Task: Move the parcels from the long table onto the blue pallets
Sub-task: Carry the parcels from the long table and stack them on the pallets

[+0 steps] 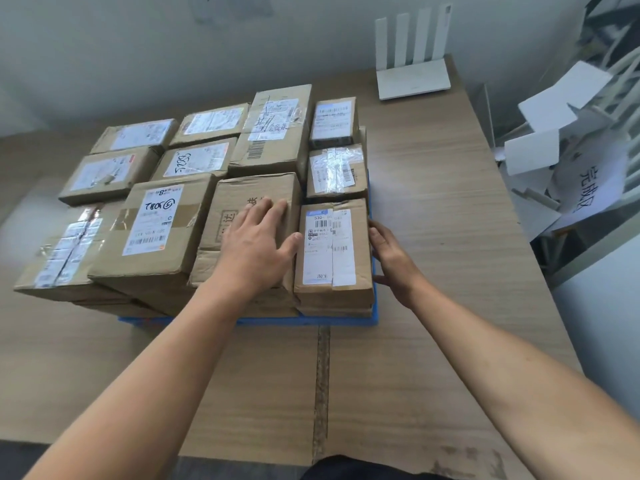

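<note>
Several brown cardboard parcels with white labels are packed in rows on a blue pallet (242,321), of which only the front and right edges show. A narrow parcel (349,251) with a blue-edged barcode label sits at the pallet's front right corner. My left hand (258,239) lies flat with straight fingers on the larger parcel (239,209) just left of it, thumb against the narrow parcel's left side. My right hand (391,258) presses with straight fingers against the narrow parcel's right side.
The pallet lies on a wood-grain surface (433,188) with a taped seam (322,375) in front. A white router (412,77) with antennas stands at the back right. White cards and a paper sign (588,181) lie at the far right.
</note>
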